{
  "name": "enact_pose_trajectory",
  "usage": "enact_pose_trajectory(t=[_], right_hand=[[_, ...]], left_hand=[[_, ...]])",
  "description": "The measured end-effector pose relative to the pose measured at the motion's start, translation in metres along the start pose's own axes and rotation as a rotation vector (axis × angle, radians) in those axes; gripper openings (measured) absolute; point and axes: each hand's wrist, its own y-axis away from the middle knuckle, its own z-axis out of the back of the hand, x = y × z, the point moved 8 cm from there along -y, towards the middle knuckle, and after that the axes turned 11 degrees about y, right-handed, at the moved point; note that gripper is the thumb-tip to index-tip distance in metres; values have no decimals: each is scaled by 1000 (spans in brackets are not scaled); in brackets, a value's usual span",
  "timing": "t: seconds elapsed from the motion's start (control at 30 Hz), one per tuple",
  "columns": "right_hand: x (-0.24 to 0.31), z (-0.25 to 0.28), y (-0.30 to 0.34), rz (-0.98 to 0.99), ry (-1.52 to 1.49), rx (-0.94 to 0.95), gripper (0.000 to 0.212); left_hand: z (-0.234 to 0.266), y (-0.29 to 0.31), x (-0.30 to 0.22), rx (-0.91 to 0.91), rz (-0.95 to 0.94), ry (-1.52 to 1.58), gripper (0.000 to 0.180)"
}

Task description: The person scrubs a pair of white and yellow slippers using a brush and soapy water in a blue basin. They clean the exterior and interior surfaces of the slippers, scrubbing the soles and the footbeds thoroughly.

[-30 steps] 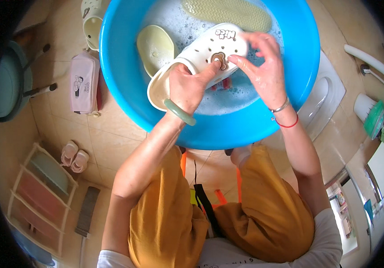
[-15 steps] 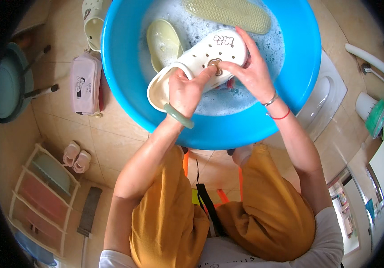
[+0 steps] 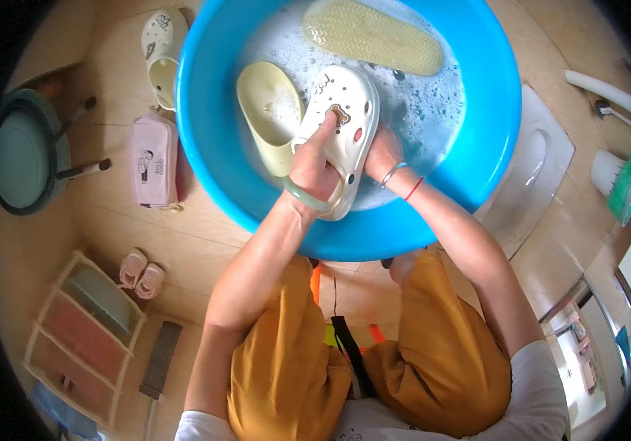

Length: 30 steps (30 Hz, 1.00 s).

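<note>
A white clog (image 3: pixel 345 95) with vent holes and small charms is held over the soapy water, toe pointing away from me and sole down. My left hand (image 3: pixel 314 167) grips it at the heel opening, thumb pressed beside a brown-edged charm. My right hand (image 3: pixel 383 152) is low at the clog's right side; its fingers are hidden behind the shoe, so what they hold does not show. A pale yellow-green slipper (image 3: pixel 265 103) lies upright just left of the clog. Another pale sole (image 3: pixel 374 37) floats tread side up at the far side. All are within a blue basin (image 3: pixel 503 110).
A second white clog (image 3: pixel 163 66) stands on the floor left of the basin, near a pink pouch (image 3: pixel 155 160). Farther left are green basins (image 3: pixel 18 158), small pink shoes (image 3: pixel 141 273) and a rack (image 3: pixel 84 331). A white squat toilet (image 3: pixel 539 162) lies to the right.
The clog has turned from a slant to nearly toe-away and come lower. My right hand has left the clog's top and gone down beside it. The pale slipper and sole have shifted slightly.
</note>
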Motion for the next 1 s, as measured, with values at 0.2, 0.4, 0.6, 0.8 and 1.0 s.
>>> enact_pose_trajectory(t=[0.2, 0.4, 0.6, 0.8, 1.0], right_hand=[[-15, 65, -2, -51, 326, -423, 42], [-74, 45, -19, -201, -311, -226, 47], [42, 103, 61, 254, 130, -331, 62], [54, 97, 88, 389, -34, -348, 71], [68, 104, 66, 300, -81, -465, 61]], left_hand=[[14, -7, -12, -69, -268, -135, 37], [10, -12, 0, -188, -166, -201, 37], [16, -19, 4, -148, -143, 152, 32], [-13, 0, 10, 9, -126, -24, 34], [-22, 4, 9, 1, -164, -69, 34]])
